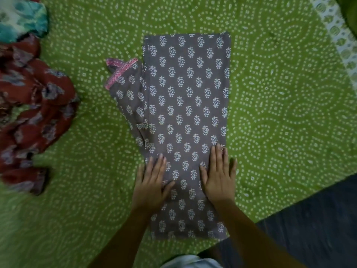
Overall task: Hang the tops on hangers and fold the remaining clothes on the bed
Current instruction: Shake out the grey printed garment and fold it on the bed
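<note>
Item in hand: grey printed garment (185, 113), white leaf sprigs on a grey ground, lying flat on the green dotted bedspread (280, 93) at the middle of the scene, long axis running from near to far. It is already folded lengthwise into a narrow panel; one part with pink trim (123, 72) sticks out on the left side toward the far end.

My left hand (152, 182): fingers straight and spread, palm down on the near left part of the cloth, pressing, gripping nothing.

My right hand (219, 176): the same, flat and extended on the near right part, fingertips just inside the right edge.

Progress, as I judge it: this piece is partway folded. The lengthwise fold is made and I am smoothing it; the crosswise folds, and tucking in the trimmed part, look not yet done.

Outstanding: red patterned garment (34, 117), crumpled in a heap at the left; teal and white cloth (21, 18), bunched at the far left corner. Neither is folded. No hangers in view, so I cannot tell whether any tops have been hung.

Other: dark floor (318, 219) at the near right, beyond the bed's edge; a strip of pale fabric (189, 262) at the near edge, presumably my own clothing.

Brands, labels, writing: none visible anywhere; no tag shows on any garment.
</note>
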### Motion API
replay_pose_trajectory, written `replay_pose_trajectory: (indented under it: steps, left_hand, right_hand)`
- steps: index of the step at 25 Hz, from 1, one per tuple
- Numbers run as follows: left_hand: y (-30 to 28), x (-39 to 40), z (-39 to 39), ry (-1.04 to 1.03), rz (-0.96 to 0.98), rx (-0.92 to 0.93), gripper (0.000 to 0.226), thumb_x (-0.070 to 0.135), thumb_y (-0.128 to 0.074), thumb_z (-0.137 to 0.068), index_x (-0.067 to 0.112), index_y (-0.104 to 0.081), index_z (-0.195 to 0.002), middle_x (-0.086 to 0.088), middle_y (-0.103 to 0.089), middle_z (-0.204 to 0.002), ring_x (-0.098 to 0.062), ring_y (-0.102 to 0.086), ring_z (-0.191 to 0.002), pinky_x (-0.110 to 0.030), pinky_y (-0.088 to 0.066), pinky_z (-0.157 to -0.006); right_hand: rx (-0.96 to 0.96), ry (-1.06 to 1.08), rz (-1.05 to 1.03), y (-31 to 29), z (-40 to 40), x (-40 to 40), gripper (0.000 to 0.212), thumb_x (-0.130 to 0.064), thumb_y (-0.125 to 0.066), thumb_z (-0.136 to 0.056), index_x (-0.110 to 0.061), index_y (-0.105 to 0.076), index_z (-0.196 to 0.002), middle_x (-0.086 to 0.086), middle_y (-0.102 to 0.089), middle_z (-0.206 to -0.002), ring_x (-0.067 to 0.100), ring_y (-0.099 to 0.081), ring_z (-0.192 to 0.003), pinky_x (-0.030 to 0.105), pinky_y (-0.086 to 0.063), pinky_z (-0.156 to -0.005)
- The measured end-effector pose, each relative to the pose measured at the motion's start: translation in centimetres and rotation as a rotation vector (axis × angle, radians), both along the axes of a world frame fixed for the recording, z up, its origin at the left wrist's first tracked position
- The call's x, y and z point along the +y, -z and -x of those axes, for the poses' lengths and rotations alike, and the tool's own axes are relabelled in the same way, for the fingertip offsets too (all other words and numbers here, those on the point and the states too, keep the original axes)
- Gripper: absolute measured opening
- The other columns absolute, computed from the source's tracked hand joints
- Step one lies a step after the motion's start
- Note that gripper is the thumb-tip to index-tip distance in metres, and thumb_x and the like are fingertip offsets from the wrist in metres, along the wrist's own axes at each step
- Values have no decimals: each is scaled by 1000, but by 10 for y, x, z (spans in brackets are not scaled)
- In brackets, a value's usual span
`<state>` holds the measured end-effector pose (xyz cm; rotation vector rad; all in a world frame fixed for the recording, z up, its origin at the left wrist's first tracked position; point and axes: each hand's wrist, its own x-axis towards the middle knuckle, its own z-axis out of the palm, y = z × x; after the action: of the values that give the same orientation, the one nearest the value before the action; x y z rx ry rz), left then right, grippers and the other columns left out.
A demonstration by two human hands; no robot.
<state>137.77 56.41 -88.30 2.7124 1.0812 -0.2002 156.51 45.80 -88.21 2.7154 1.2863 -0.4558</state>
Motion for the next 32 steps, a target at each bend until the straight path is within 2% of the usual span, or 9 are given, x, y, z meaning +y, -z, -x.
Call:
replay_pose_trajectory:
  steps: [3,5,7,12,15,18,26,29,32]
  left_hand:
    - [-20,47,-19,-718,122,-236,73,57,-45,-91,3,-37,-140,-23,-46,-136,-39,-43,-124,-45,-32,-105]
    - [-37,104,-44,-1222,350,-541,68,62,-55,-84,1,-60,-114,-18,-62,-111,-34,-57,-106,-40,-45,-91]
    - [-40,161,-67,-1426,597,-618,70,64,-65,-75,0,-67,-102,-12,-67,-101,-28,-63,-96,-35,-49,-86]
    - [36,258,-81,-1549,987,-766,109,44,-97,-21,9,-63,-118,-10,-71,-107,-35,-68,-97,-54,-55,-80]
    - [-39,240,-67,-1407,576,-691,71,43,-79,-73,1,-56,-125,-13,-63,-123,-30,-61,-111,-32,-48,-94]
    - [-69,212,-8,-1238,137,-480,50,40,-48,-98,-5,-60,-118,-25,-62,-119,-35,-58,-110,-33,-37,-90]
    - [-80,189,112,-1274,150,-338,41,34,-55,-95,-4,-61,-109,-26,-63,-108,-41,-57,-102,-40,-40,-83]
    - [-88,177,126,-1273,210,-519,24,24,-61,-92,3,-58,-82,-13,-56,-74,-29,-53,-80,-34,-29,-66]
    - [-93,180,118,-977,315,-746,34,16,-63,-87,13,-44,-59,6,-39,-58,-5,-35,-56,-23,-29,-55]
  right_hand:
    - [25,55,-71,-9,-3,30,47,-39,-45,-93,-17,-45,-135,10,-51,-132,30,-48,-112,43,-29,-97]
    - [53,18,-85,-16,-9,61,36,-32,-50,-93,-17,-44,-125,10,-52,-116,29,-49,-96,41,-37,-82]
    - [96,48,-13,-18,-14,83,34,-35,-45,-95,-16,-43,-124,11,-49,-113,30,-48,-97,41,-38,-80]
    - [139,222,28,-13,-14,99,36,-41,-35,-98,-15,-43,-122,12,-43,-120,31,-42,-107,43,-33,-87]
    - [136,253,36,-12,-11,100,39,-42,-35,-98,-14,-41,-125,14,-41,-121,32,-41,-109,44,-33,-89]
    - [123,321,58,-22,1,99,41,-40,-41,-96,-12,-38,-127,15,-39,-125,34,-39,-114,46,-32,-91]
    - [135,254,-138,-52,87,133,37,-34,-44,-97,-11,-44,-125,16,-41,-130,35,-40,-112,48,-28,-96]
    - [234,-11,-92,-66,125,156,55,-46,-50,-91,-13,-39,-133,14,-37,-138,34,-37,-121,49,-28,-101]
    - [406,-269,-86,-81,164,195,85,-61,-51,-84,-20,-13,-148,8,-23,-149,28,-24,-134,52,-18,-110]
